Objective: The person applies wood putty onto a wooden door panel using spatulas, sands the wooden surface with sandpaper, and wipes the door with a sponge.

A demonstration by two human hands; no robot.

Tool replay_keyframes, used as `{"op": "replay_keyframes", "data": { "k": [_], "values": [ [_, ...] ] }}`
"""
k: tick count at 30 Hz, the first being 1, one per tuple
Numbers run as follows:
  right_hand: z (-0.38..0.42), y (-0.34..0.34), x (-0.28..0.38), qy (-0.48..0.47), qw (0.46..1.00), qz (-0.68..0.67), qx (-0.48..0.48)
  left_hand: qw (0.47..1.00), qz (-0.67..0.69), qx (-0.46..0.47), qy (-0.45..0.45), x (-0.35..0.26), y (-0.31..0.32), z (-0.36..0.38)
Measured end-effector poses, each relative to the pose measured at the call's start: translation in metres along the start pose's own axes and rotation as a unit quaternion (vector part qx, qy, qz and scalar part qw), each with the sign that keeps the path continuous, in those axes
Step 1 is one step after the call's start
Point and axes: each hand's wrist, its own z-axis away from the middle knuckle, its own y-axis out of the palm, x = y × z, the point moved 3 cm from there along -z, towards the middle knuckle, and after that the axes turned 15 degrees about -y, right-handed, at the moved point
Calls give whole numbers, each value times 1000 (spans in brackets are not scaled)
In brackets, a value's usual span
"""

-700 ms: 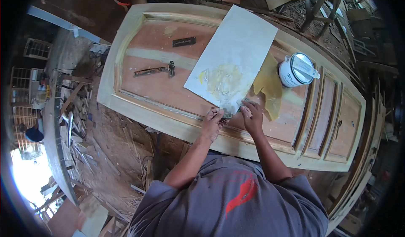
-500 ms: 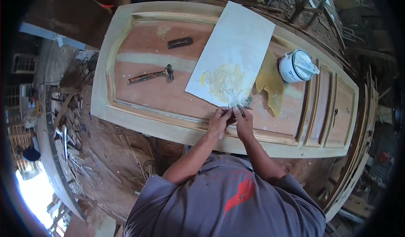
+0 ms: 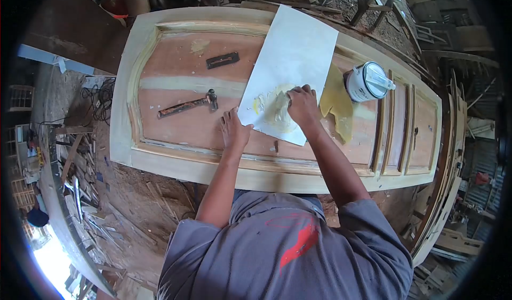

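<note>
A white board (image 3: 298,44) lies slanted across a wooden panelled door (image 3: 213,180), with a smear of pale, yellowish paste (image 3: 272,121) on its near part. My right hand (image 3: 303,108) is closed over the paste, gripping a thin putty spreader (image 3: 282,101) that is mostly hidden by the fingers. With fingers spread, my left hand (image 3: 234,132) lies flat at the board's near left corner, the thumb touching its edge. Left of the board are a hammer (image 3: 186,107) and a dark flat rectangular block (image 3: 222,60).
Right of the board are a yellowish irregular sheet (image 3: 336,105) and a white lidded can (image 3: 368,81). A small brown piece (image 3: 276,146) sits near the board's front edge. Wood scraps (image 3: 106,222) litter the floor left of the door.
My hands, together at the board's near edge before, are now apart. The right moved up onto the paste with the spreader; the left moved left to the board's corner.
</note>
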Motion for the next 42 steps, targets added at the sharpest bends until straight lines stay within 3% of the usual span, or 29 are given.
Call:
{"op": "replay_keyframes", "data": {
  "k": [10,14,18,22,24,25,26,27,28,29,30,31,33,36,39,42],
  "values": [
    [65,5,68,-58,988,-75,118,999,24,21,-5,1,-3,-10],
    [47,5,42,-11,987,-104,122,997,37,59,-15,3,-3,-19],
    [-1,-4,6,18,996,-76,-42,993,39,105,-23,15,9,-31],
    [-14,14,2,-5,997,-75,18,959,150,215,-105,4,-4,-23],
    [3,21,13,-33,994,-86,60,982,78,165,-53,2,-9,-17],
    [18,24,19,-45,991,-121,30,989,44,142,-23,2,-9,-13],
    [28,38,23,-72,990,-105,66,986,87,139,-3,41,19,-32],
    [49,65,21,-92,975,-182,-82,957,211,196,-24,45,32,-32],
    [57,45,28,-78,985,-143,50,910,330,248,-51,48,46,-32],
    [65,44,28,-85,988,-115,63,913,316,257,4,70,68,-54],
    [67,23,30,-74,988,-110,80,912,309,272,-1,54,61,-43],
    [64,-8,31,-64,990,-93,78,912,299,280,-13,32,32,-25],
    [58,-28,10,1,989,-147,20,835,408,365,-59,6,10,7],
    [57,-55,-18,37,985,-158,-60,802,459,379,-46,-13,-13,47],
    [76,-71,-28,40,984,-170,-17,793,477,377,-18,-22,-19,71],
    [119,-88,-11,-34,982,-175,64,801,483,353,-12,-25,-29,108]
  ]
}}
